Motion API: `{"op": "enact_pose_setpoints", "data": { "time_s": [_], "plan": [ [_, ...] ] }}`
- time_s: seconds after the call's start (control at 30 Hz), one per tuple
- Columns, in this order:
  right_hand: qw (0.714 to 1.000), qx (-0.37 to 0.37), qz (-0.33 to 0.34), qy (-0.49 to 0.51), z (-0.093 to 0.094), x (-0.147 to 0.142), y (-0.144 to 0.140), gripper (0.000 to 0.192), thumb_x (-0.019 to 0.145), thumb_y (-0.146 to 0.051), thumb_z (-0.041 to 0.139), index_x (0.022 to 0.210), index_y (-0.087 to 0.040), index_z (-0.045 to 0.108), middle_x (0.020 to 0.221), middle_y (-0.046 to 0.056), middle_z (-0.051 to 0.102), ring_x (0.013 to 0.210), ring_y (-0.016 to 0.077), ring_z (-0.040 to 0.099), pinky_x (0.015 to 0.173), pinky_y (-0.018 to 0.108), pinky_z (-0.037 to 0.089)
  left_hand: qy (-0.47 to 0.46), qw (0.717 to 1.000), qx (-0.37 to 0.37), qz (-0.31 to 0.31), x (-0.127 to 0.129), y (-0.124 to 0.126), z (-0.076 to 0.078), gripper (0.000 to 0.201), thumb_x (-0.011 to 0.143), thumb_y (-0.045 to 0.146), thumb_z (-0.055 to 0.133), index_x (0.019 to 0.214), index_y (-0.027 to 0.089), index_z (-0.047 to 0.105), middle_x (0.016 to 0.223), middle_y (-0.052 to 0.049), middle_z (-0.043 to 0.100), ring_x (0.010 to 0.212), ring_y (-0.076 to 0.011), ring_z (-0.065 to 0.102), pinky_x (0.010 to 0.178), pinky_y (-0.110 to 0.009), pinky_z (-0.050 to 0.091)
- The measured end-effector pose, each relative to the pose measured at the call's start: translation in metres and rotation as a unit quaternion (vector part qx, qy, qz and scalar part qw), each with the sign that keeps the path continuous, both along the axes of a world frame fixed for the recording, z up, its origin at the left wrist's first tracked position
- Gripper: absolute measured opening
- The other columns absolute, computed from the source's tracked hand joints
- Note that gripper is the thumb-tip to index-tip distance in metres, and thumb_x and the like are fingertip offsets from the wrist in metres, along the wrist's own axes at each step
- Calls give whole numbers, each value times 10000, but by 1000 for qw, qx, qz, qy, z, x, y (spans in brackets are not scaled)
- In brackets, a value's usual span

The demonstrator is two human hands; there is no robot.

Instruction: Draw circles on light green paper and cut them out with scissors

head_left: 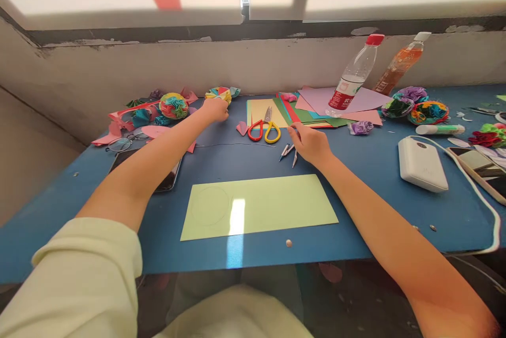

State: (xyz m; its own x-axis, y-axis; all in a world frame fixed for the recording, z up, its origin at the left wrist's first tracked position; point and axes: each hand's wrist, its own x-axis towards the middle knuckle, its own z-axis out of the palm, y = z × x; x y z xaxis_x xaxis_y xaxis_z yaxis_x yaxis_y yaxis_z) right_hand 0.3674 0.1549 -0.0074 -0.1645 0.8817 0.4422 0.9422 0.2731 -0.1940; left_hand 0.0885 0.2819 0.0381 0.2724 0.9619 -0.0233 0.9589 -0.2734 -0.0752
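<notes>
My left hand (216, 109) reaches to the back of the table, its fingers closed at a multicoloured paper flower (219, 93); the fingertips are partly hidden. With curled fingers, my right hand (313, 143) holds a drawing compass (285, 151), whose legs show beneath the hand. Nearer me lies a pale green paper strip (272, 201) with a circle pencilled at its left end. Red and yellow-handled scissors (268, 128) rest between my hands, blades pointing away. Behind them is a stack of coloured paper (261, 111).
More paper flowers (174, 105) and pink scraps stand at left, beside glasses (119, 144) and a phone (171, 177). Two bottles, one red-capped (351, 77) and one orange (401, 66), stand at the back right. A white power bank (422, 164) with a cable and a glue stick (440, 129) lie at right.
</notes>
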Motion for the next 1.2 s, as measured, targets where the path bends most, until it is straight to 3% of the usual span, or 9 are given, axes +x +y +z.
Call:
{"op": "enact_pose_setpoints", "data": {
  "time_s": [0.1, 0.23, 0.4, 0.5, 0.57, 0.7, 0.8, 1.07, 1.2],
  "plan": [
    [996, 59, 55, -22, 8, -12, -13, 474, 916, -459, 384, 1217, -126, 536, 840, 99, 688, 629, 188, 602, 510, 252, 297, -184, 983, 0, -18, 14, -40, 13, 284, 749, 328, 516, 893, 134, 666, 879, -102, 673, 897, -248, 606, 743, -328, 450],
    [975, 129, 181, -19, 22, -44, -44, 471, 891, -439, 468, 1276, -166, 468, 904, 66, 686, 674, 155, 609, 545, 241, 372, -411, 890, -186, -67, 30, -121, 31, 243, 734, 361, 558, 784, 155, 677, 752, -55, 672, 731, -171, 623, 539, -234, 403],
    [943, 158, 292, 37, 29, -80, -75, 213, 915, -246, 446, 1068, -192, 584, 844, 34, 691, 720, 136, 614, 614, 237, 421, -509, 817, -268, -41, 12, -184, 37, 225, 701, 369, 636, 769, 162, 693, 751, -52, 671, 735, -138, 602, 533, -214, 384],
    [945, 69, 275, 161, 30, -96, -82, 230, 878, -292, 512, 1065, -188, 596, 782, 32, 670, 671, 135, 600, 586, 242, 438, -550, 787, -279, -34, -9, -192, 29, 277, 695, 416, 662, 829, 178, 711, 816, -66, 674, 752, -137, 590, 533, -219, 384],
    [932, -27, 252, 258, 30, -105, -84, 267, 844, -353, 557, 1054, -196, 611, 742, 28, 653, 642, 136, 590, 580, 255, 452, -555, 783, -278, -39, -22, -192, 22, 296, 698, 442, 663, 847, 193, 720, 809, -66, 673, 735, -136, 583, 529, -227, 385],
    [849, -204, 266, 409, 28, -113, -83, 330, 769, -431, 624, 990, -188, 643, 775, 43, 648, 659, 145, 588, 576, 272, 463, -508, 813, -277, -60, -40, -189, 14, 328, 725, 484, 621, 851, 203, 734, 756, -62, 674, 695, -140, 577, 541, -248, 403],
    [807, -278, 270, 445, 26, -108, -83, 345, 755, -438, 633, 976, -173, 658, 795, 42, 634, 657, 125, 560, 567, 261, 448, -478, 835, -260, -78, -45, -191, 11, 333, 737, 490, 601, 842, 203, 735, 770, -61, 679, 710, -147, 585, 553, -251, 416],
    [798, -264, 288, 458, 32, -94, -87, 304, 752, -414, 645, 956, -190, 672, 919, 47, 633, 686, 100, 505, 569, 241, 410, -544, 799, -241, -85, -27, -214, -1, 347, 766, 496, 573, 813, 177, 703, 796, -57, 671, 716, -128, 570, 539, -231, 403],
    [804, -266, 271, 457, 31, -93, -88, 303, 738, -409, 657, 927, -174, 673, 897, 49, 643, 674, 97, 504, 583, 244, 407, -503, 828, -222, -109, -20, -219, -12, 335, 812, 468, 521, 797, 175, 683, 786, -53, 669, 715, -136, 576, 555, -241, 410]
  ]
}}
